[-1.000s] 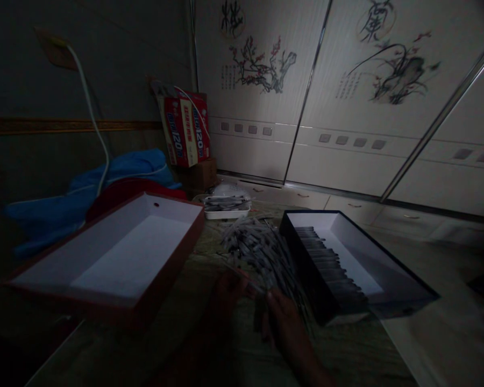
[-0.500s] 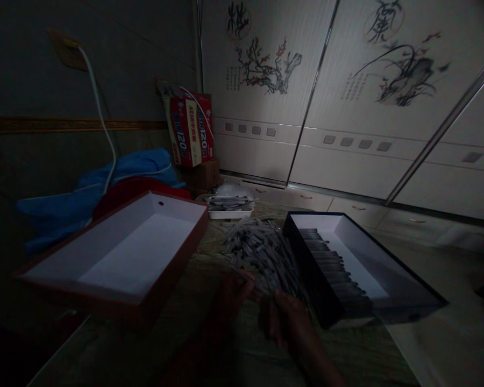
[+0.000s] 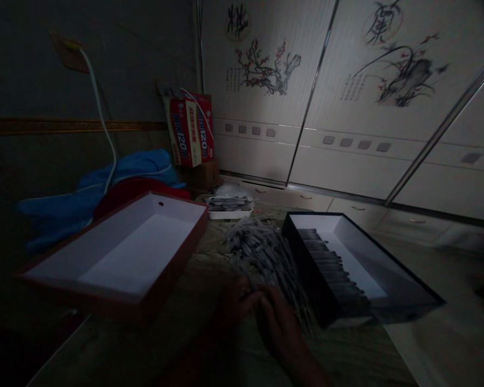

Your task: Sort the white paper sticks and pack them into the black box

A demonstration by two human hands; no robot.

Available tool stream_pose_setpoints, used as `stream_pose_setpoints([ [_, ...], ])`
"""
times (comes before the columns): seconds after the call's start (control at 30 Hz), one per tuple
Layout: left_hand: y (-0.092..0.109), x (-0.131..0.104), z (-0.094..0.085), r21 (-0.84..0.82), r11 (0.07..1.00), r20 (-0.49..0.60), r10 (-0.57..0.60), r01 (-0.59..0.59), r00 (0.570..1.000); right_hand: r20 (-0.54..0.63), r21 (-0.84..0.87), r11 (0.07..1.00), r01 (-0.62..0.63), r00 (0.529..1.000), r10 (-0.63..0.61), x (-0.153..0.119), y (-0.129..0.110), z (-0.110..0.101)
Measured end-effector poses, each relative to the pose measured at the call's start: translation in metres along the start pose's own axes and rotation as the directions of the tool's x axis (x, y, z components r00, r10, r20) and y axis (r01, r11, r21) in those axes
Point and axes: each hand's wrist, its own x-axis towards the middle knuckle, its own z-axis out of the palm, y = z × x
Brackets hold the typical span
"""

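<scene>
Both hands are closed and meet fingertip to fingertip at the near edge of a loose pile of thin grey pens (image 3: 262, 252). My left hand (image 3: 236, 303) pinches a slim pen, mostly hidden by the fingers and dim light. My right hand (image 3: 281, 322) presses its fingers together against the left one's, on what looks like the same pen. To the right, a black-sided box (image 3: 391, 263) with a white inside holds a row of pens with dark ends, lined up along its left wall.
A red-sided box (image 3: 121, 252) with a white inside stands on the left of the table (image 3: 201, 285). Behind the pile is a white tray (image 3: 229, 214) of more thin pieces. Blue cloth (image 3: 141, 164), a red carton (image 3: 191, 129) and sliding cabinet doors (image 3: 262, 150) lie beyond.
My hands have come together from slightly apart. The thin piece that stuck up from my left hand is now largely covered by fingers. The boxes stay put.
</scene>
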Motion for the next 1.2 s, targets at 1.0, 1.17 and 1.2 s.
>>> stream_pose_setpoints([
  [1.0, -0.006, 0.019, 0.008, 0.825, 0.476, 0.185, 0.284, -0.306, 0.941, -0.400, -0.141, 0.977, -0.159, 0.912, 0.090, 0.009, 0.019, -0.018],
  [1.17, -0.003, 0.028, 0.018, 0.850, 0.429, 0.210, 0.256, -0.305, 0.944, -0.401, -0.149, 0.977, -0.150, 0.913, 0.079, 0.009, 0.019, -0.016],
  [1.2, -0.003, 0.028, 0.019, 0.862, 0.413, 0.200, 0.256, -0.294, 0.946, -0.398, -0.155, 0.976, -0.156, 0.913, 0.083, 0.009, 0.019, -0.016],
])
